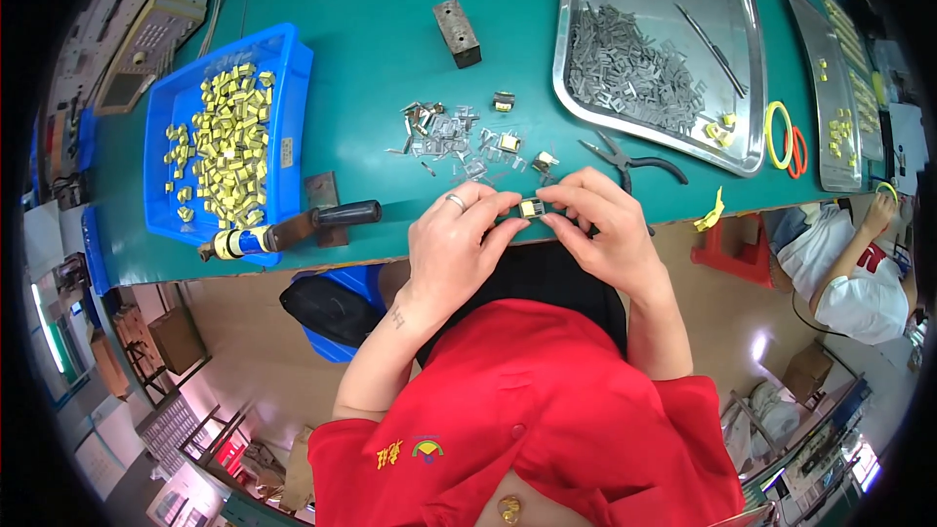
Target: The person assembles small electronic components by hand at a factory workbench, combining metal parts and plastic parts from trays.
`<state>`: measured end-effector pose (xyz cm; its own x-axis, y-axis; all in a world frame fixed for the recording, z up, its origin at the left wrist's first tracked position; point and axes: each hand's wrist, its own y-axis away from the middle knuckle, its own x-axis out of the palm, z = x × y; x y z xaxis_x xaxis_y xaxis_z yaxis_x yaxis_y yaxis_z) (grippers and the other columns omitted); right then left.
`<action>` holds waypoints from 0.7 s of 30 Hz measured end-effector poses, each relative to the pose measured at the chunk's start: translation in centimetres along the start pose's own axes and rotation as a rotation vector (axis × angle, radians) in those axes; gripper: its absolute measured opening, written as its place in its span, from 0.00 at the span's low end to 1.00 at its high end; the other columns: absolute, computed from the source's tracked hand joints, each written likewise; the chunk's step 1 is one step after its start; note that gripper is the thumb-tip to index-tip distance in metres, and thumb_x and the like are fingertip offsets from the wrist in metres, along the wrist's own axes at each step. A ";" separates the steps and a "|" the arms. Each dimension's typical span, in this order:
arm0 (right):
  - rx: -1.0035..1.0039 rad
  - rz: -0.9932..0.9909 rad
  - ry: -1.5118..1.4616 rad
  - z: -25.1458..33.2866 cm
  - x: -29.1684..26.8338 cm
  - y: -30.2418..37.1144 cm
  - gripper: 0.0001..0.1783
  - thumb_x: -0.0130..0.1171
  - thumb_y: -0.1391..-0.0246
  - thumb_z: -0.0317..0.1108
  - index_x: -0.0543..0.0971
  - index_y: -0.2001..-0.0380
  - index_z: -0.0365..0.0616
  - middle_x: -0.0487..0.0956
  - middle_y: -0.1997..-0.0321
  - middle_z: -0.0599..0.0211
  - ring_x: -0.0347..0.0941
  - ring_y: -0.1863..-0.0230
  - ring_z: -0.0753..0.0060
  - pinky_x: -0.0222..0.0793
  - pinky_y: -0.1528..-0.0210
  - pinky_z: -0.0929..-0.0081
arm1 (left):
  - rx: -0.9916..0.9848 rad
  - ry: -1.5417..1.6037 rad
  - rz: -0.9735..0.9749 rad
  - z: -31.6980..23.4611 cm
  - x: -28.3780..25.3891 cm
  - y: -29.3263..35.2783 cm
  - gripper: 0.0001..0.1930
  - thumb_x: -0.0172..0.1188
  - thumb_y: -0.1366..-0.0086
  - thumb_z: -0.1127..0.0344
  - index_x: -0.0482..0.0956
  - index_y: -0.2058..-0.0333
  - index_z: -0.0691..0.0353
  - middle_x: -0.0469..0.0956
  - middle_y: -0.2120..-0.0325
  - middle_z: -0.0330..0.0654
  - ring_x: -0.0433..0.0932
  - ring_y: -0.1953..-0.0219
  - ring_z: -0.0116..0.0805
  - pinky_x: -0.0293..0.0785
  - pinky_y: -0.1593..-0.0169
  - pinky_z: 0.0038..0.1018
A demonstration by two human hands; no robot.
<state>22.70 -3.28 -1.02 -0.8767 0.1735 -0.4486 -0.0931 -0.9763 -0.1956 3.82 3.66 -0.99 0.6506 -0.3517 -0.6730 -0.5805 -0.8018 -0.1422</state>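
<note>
Left hand (452,246): narrow pinch, yellow part (530,208)
Right hand (610,236): same, opposite side
Risk: uneven squeeze could eject it

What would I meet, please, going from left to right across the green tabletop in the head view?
Blue tray of yellow parts, loose metal pieces, held yellow-and-dark part, metal tray of grey pieces, yellow ring, second metal tray.

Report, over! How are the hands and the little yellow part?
Left hand and right hand: pinching. Small yellow-and-metal part: held between them. Beyond, not in between: dark pliers, loose metal pieces.
</note>
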 end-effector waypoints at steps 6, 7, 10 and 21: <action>0.117 -0.014 -0.085 0.3 -1.1 0.9 0.16 0.66 0.54 0.17 0.82 0.59 0.38 0.76 0.68 0.69 0.67 0.74 0.83 0.62 0.74 0.84 | -0.023 0.026 0.004 0.0 -0.1 0.1 0.11 0.71 0.47 0.65 0.84 0.64 0.56 0.77 0.72 0.34 0.78 0.72 0.33 0.74 0.70 0.30; 0.124 -0.020 -0.128 0.3 -1.2 1.0 0.16 0.66 0.53 0.17 0.82 0.58 0.38 0.75 0.68 0.69 0.67 0.74 0.84 0.62 0.74 0.85 | -0.019 0.027 0.003 0.0 -0.2 0.1 0.11 0.71 0.47 0.65 0.84 0.64 0.56 0.77 0.72 0.34 0.78 0.72 0.33 0.74 0.70 0.30; 0.111 -0.035 -0.216 0.7 -0.9 1.2 0.16 0.66 0.52 0.17 0.82 0.57 0.37 0.75 0.67 0.69 0.68 0.72 0.84 0.63 0.72 0.86 | -0.022 0.015 0.009 -0.1 -0.3 0.2 0.12 0.71 0.47 0.65 0.84 0.63 0.56 0.77 0.72 0.34 0.78 0.72 0.33 0.74 0.70 0.30; 0.010 -0.026 -0.259 2.6 0.0 1.5 0.16 0.66 0.53 0.16 0.82 0.58 0.37 0.76 0.67 0.67 0.69 0.72 0.82 0.65 0.72 0.85 | -0.339 0.738 0.203 -1.2 -2.3 1.3 0.05 0.65 0.39 0.77 0.83 0.63 0.68 0.76 0.67 0.36 0.72 0.69 0.17 0.66 0.69 0.14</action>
<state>21.32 -5.08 0.95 -0.9655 0.1604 -0.2053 -0.1202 -0.9734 -0.1952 2.18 2.89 1.28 0.7715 -0.6362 0.0031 -0.6188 -0.7492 0.2363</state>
